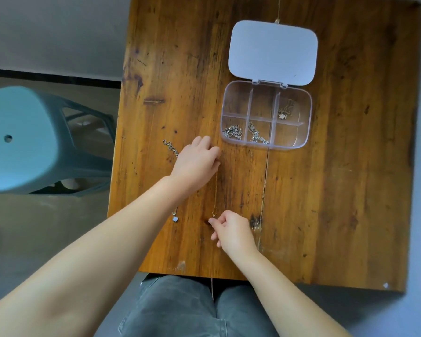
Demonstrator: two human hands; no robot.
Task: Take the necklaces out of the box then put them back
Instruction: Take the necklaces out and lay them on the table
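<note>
- Hands first: left hand (198,158) lies knuckles-up over the top end of a thin gold chain necklace (216,190), fingers curled down onto it; pinch itself is hidden, so grip cannot be told for sure.
- Right hand (231,231) near the tabletop's near edge, thumb and forefinger pinched just below the chain's lower clasp end.
- Gold chain runs straight between both hands.
- Judgement: laying it out; keep it taut, lower both ends together, avoid kinks.
- Silver pendant necklace (174,216) lies beside it toward the left edge, partly under the left forearm.
- Clear six-compartment box (306,110), lid (272,51) open flat, sits toward the far edge; three compartments still hold necklaces.
</note>
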